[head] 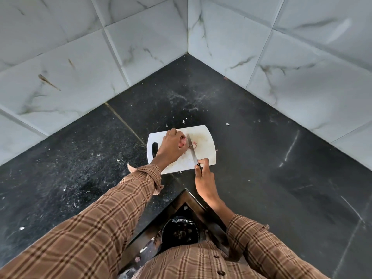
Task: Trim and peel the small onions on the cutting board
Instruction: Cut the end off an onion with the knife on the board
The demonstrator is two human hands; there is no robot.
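A white cutting board (203, 137) lies on the black counter in the corner. My left hand (171, 144) curls over a small pinkish onion (182, 145) on the board, mostly hiding it. My right hand (204, 178) grips the handle of a knife (192, 151) at the board's near edge. The blade runs away from me and its tip lies right beside the onion, at my left fingers. A small purple scrap (194, 146) sits just right of the blade.
Black granite counter (261, 168) meets tiled walls on both sides behind the board. Bits of peel (183, 121) lie beyond the board's far edge. Below the counter's inner corner stands a black bin (180, 231) with peelings inside.
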